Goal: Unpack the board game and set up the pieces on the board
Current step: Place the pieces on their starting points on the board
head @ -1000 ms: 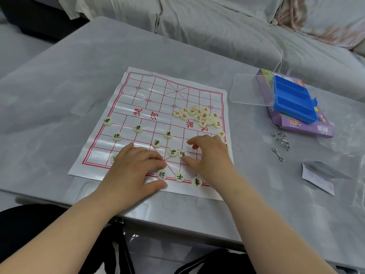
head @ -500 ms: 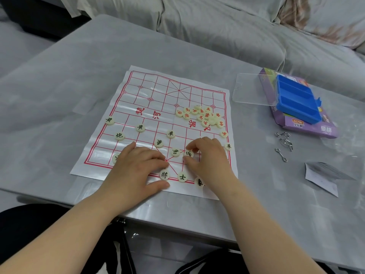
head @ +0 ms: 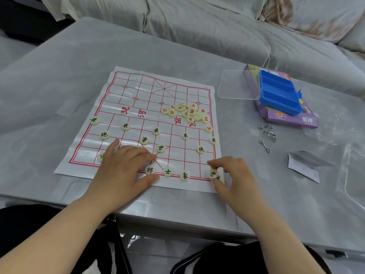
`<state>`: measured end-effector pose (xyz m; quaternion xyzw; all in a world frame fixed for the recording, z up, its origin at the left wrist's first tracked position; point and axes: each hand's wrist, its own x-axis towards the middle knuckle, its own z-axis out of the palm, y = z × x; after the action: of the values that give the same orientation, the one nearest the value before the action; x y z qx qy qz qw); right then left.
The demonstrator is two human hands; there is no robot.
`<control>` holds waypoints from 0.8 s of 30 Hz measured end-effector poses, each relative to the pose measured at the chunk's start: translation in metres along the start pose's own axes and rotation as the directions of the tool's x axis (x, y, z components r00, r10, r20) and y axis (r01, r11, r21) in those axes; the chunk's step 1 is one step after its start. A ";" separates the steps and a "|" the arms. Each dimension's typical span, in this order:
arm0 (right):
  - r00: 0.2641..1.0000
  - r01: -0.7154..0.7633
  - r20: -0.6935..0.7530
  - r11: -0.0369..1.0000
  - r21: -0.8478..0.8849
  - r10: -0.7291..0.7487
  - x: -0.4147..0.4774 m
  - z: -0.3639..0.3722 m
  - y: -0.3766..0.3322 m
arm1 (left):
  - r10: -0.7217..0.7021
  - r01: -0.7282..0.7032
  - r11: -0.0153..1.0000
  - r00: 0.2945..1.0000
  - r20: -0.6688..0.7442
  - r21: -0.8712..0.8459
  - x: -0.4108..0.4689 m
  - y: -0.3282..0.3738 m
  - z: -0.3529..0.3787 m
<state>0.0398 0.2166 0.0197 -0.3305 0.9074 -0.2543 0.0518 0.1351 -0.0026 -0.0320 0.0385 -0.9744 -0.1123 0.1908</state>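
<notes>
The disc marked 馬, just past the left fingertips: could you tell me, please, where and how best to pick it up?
Pinch the rim on two opposite sides, coming straight down from above. The disc lies flat on the board sheet, thin and round, so only its edge offers a grip. It sits apart from its neighbours, leaving fingertip room all round. The left hand is nearest.

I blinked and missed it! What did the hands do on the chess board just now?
The right hand slid from the middle of the near rows to the near right corner of the board, pinching a black-lettered piece it took from beside the horse piece. The left hand stayed resting flat on the board, and the pile of red-lettered pieces and blue tray did not move.
</notes>
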 end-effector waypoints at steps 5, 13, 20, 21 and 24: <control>0.995 0.086 0.054 0.993 -0.085 -0.081 0.006 0.016 0.000 | -0.004 0.003 0.998 1.000 -0.010 -0.065 0.001 0.000 0.000; 0.997 0.060 0.045 0.997 0.040 -0.062 0.002 0.015 0.002 | -0.019 0.019 1.000 1.000 -0.012 -0.023 0.002 0.004 -0.001; 0.994 0.044 -0.092 0.987 -0.155 -0.059 0.004 0.021 0.000 | -0.029 0.029 0.999 1.000 0.006 -0.018 0.003 0.007 -0.004; 0.995 0.040 -0.089 0.989 -0.145 -0.053 0.004 0.021 0.000 | -0.032 0.032 0.999 0.999 0.013 -0.020 0.003 0.007 -0.004; 0.995 0.080 -0.057 0.993 -0.084 -0.085 0.003 0.021 0.001 | -0.040 0.041 0.999 0.999 0.028 -0.026 0.003 0.007 -0.005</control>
<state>0.0420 0.2069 0.0014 -0.3618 0.9037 -0.2289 0.0004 0.1342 0.0027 -0.0247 0.0540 -0.9744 -0.1296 0.1755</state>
